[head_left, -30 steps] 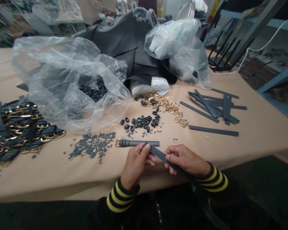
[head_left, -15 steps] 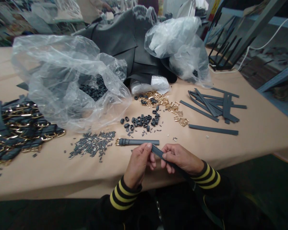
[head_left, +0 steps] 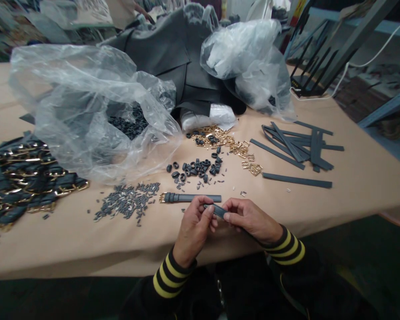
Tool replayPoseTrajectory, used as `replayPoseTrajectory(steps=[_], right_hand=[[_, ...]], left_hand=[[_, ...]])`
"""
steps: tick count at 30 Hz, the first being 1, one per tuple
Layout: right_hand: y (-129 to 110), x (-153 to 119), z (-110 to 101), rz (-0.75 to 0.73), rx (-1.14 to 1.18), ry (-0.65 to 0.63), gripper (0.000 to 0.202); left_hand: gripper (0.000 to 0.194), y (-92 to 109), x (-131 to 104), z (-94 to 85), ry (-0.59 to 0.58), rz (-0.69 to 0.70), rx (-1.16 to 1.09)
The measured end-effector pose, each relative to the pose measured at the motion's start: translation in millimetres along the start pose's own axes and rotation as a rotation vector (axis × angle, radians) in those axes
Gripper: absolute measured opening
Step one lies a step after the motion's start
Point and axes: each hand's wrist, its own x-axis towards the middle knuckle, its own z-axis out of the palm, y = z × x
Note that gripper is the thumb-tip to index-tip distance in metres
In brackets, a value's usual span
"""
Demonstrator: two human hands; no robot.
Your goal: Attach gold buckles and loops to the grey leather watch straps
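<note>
Between my two hands is a dark grey leather strap (head_left: 219,211), held just over the table's front edge. My left hand (head_left: 196,226) pinches its end between thumb and fingers. A little farther along, my right hand (head_left: 250,218) grips the same strap, its rest hidden by the hand and sleeve. Just beyond my fingers lies another strap with a gold buckle (head_left: 186,198) and loops at its left end. Small dark leather loops (head_left: 200,168) sit in a pile behind it. To the left is a heap of tiny grey and silver pieces (head_left: 128,200).
Gold buckles (head_left: 243,149) lie past the loops, and flat grey strips (head_left: 296,146) at the right. Buckled straps (head_left: 26,178) are piled at the far left. Clear plastic bags (head_left: 96,111) and dark sheet material (head_left: 160,49) stand behind. A black router (head_left: 306,82) is at the back right.
My left fingers have shifted on the strap's end, with the thumb lower and the index finger now over the top. The strap's tip has turned slightly; my right hand stays almost in place.
</note>
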Motion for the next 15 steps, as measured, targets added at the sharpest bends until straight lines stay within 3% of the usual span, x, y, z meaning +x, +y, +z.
replayPoseTrajectory(steps=[2,5,8,11,15], right_hand=[[-0.9,0.2,2.3,-0.014,0.029,0.018,0.018],[-2.7,0.5,4.5,-0.028,0.061,0.029,0.018],[-4.6,-0.1,4.6,-0.046,0.046,0.062,0.019],[-5.7,-1.9,4.4,-0.068,-0.046,0.084,0.017],[-5.5,-1.8,7.6,-0.026,-0.027,0.05,0.019]], left_hand=[[0.014,-1.4,0.6,2.3,0.046,0.053,0.08],[0.006,-1.6,-0.1,4.7,0.178,0.29,0.354],[0.009,0.9,-3.8,5.6,0.143,0.479,0.542],[0.015,4.7,-7.4,5.5,0.015,0.444,0.566],[0.014,5.3,-6.3,6.7,0.03,0.433,0.623]])
